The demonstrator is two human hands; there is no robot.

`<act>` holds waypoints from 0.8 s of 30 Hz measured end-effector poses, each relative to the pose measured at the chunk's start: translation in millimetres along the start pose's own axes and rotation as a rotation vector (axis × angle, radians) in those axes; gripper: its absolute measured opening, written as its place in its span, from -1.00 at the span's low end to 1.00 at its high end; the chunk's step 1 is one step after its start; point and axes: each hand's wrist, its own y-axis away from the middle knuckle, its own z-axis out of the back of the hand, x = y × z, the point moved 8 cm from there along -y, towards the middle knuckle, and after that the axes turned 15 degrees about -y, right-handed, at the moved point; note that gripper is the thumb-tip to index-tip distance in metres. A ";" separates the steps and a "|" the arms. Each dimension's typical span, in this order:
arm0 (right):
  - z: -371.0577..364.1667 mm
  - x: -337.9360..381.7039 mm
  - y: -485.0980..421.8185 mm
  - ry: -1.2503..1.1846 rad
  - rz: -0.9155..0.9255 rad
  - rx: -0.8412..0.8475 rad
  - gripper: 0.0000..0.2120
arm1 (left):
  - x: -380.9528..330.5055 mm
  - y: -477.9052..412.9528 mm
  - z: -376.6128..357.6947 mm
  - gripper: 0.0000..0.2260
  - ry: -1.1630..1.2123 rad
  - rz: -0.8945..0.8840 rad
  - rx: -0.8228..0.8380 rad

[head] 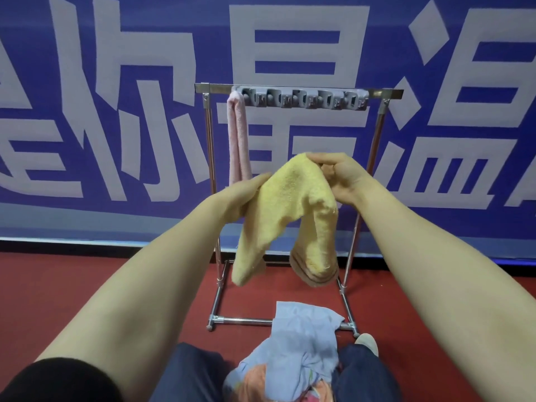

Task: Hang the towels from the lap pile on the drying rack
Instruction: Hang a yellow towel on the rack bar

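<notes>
1. Yellow towel (293,204) hangs lengthwise, draped down from both grips.
2. Right hand (336,175) pinches its top fold; left hand (246,195) clasps its side edge.
3. Drying rack (298,95) clips sit above and beyond the grip, nearer the right hand.

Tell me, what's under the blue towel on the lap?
Under the light blue towel an orange cloth peeks out, with a colourful scrap beside it, resting on the dark trousers. How many more towels lie beneath is hidden.

Both hands (293,181) raised, fingers closed
</notes>
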 end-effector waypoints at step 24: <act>0.1 30.5 -35.7 0.086 0.005 0.059 -0.72 | -97.8 6.9 2.7 -0.73 0.257 -0.255 0.168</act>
